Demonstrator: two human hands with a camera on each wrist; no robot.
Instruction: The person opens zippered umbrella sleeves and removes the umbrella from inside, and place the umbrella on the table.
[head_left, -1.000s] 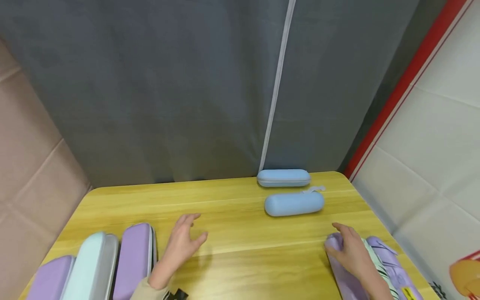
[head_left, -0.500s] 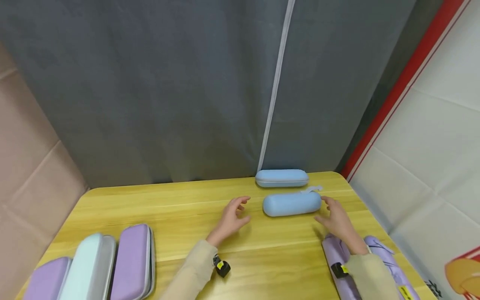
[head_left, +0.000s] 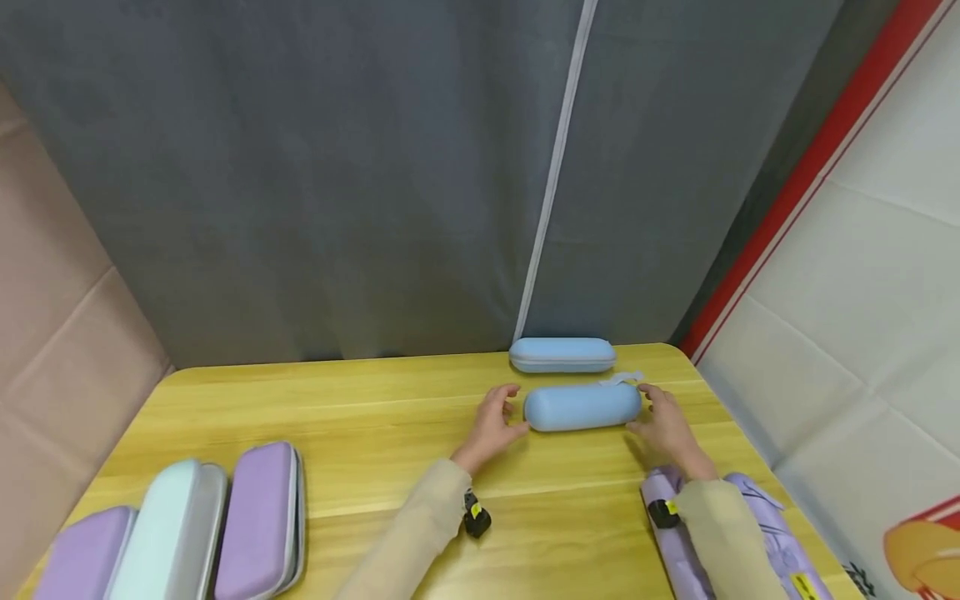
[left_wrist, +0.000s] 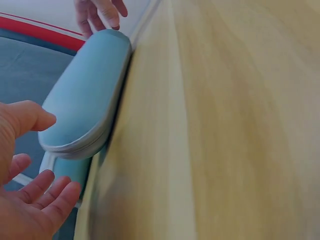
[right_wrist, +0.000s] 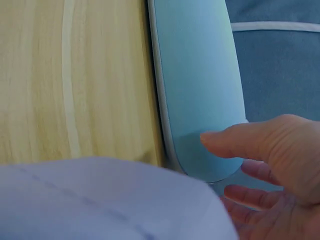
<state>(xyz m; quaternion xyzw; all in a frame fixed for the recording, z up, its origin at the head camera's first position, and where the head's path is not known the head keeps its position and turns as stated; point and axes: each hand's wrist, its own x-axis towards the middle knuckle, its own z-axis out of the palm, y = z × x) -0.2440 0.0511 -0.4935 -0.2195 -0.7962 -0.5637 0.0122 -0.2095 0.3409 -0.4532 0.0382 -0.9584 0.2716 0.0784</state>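
A light blue zip-up hard case (head_left: 583, 407) lies sideways on the table between my two hands, a pale strap at its back right. My left hand (head_left: 493, 427) is at its left end. In the left wrist view the thumb (left_wrist: 32, 117) overlaps the case's near end and the fingers spread apart below; contact is unclear. At the right end is my right hand (head_left: 667, 429), fingers spread. Its thumb (right_wrist: 230, 142) overlaps the case in the right wrist view, and I cannot tell whether it touches. Behind lies a second light blue case (head_left: 562, 356).
Purple (head_left: 258, 517), mint (head_left: 161, 533) and smaller-looking purple (head_left: 86, 554) zip cases stand side by side at front left. Under and beside my right sleeve lie a purple roll, seemingly a folded umbrella (head_left: 675, 533), and a patterned purple one (head_left: 780, 533). A grey curtain (head_left: 337, 192) hangs behind the table.
My left hand has moved right and forward from beside the left purple case to the blue case's left end. My right hand has left the purple rolls and moved forward to its right end.
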